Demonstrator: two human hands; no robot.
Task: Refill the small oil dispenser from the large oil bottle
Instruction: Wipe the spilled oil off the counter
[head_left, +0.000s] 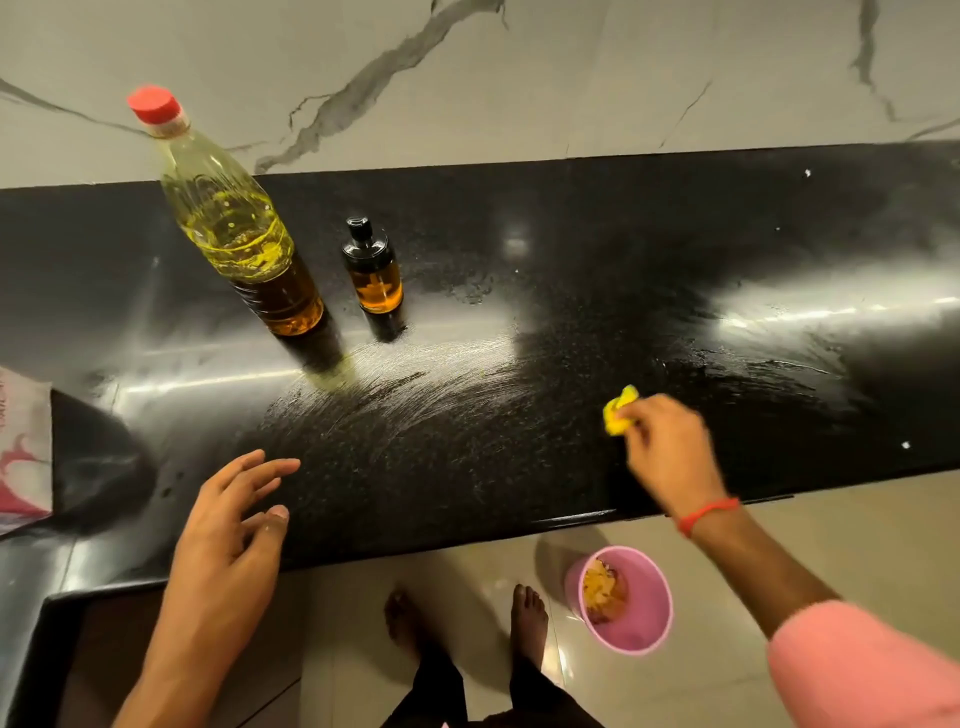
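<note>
Apparently the black countertop is being wiped right of the capped small oil dispenser with a yellow cloth pinched in the right hand, the left hand being held spread and empty, so discarding the cloth is judged next.

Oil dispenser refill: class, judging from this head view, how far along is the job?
Looks done: the small dispenser holds oil and is capped, and the large bottle has its red cap on. In hand: the right hand pinches a yellow cloth over the smeared counter; the left hand hovers open. Left: finishing the wipe-up.

Only the large oil bottle and dispenser seemingly obstruct the countertop.
</note>
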